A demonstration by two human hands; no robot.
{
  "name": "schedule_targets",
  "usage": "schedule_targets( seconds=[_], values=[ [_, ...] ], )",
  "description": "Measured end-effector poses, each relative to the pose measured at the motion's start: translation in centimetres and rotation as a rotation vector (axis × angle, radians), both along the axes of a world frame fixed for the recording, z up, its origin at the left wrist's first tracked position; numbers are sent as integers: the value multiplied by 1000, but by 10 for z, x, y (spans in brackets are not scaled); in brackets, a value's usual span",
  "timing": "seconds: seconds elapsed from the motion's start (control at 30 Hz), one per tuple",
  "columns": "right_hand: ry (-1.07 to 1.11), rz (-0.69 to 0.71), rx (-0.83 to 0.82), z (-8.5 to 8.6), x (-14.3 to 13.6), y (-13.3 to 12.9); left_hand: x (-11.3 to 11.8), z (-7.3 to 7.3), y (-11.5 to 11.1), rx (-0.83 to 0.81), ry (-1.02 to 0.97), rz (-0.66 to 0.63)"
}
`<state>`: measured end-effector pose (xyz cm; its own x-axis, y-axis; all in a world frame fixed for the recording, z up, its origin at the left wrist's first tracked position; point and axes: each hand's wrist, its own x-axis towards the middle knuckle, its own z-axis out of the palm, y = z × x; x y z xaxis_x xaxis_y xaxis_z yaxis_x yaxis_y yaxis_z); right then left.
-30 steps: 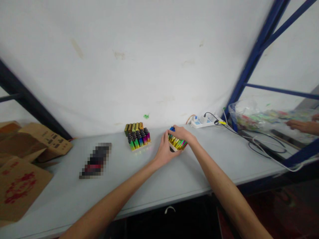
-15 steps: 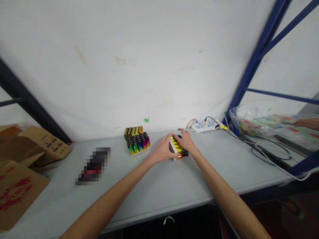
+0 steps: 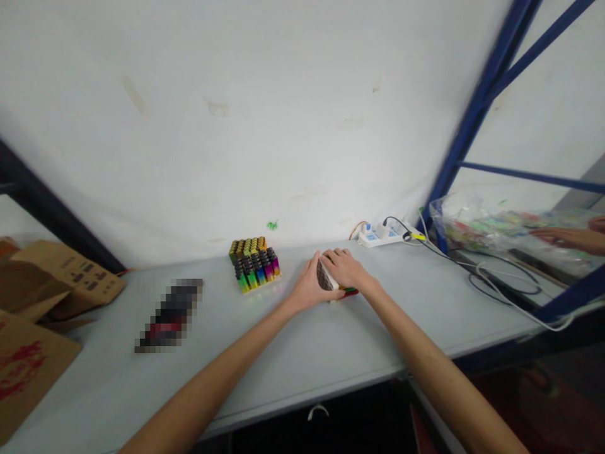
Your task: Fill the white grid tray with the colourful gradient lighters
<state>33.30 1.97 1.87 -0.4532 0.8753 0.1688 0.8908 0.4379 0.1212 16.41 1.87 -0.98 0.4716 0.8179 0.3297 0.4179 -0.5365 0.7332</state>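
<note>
My left hand grips a white tray from the left, thumb along the near side and fingers at the far end. The tray is tipped on its side, its gridded underside toward my left palm. Shiny coloured lighters lie in it, pointing right, mostly hidden. My right hand is closed over the top of these lighters, its fingers bent over the far side. Left of my hands stands a block of multicoloured lighters on a pale base. Gold lighters stand upright just behind it.
A pixelated dark item lies on the grey table. Cardboard boxes are at the left. A power strip with cables is against the wall. Beyond the blue frame, another person's hand is near plastic bags.
My right hand has moved down over the lighters in the tray, covering most of them. My left hand keeps its hold. The view has shifted slightly.
</note>
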Motion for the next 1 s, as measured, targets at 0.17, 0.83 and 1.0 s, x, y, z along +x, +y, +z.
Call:
schedule_targets(
  seconds=[0.17,0.83,1.0],
  values=[
    [66,-18,-20,-6,15,6,-2,-5,-1,-37,-3,30],
    [696,-137,-14,-52,61,30,-10,-13,-5,24,-46,0],
    [675,-118,-19,-50,71,28,-15,-7,-9,103,13,-38]
  ],
)
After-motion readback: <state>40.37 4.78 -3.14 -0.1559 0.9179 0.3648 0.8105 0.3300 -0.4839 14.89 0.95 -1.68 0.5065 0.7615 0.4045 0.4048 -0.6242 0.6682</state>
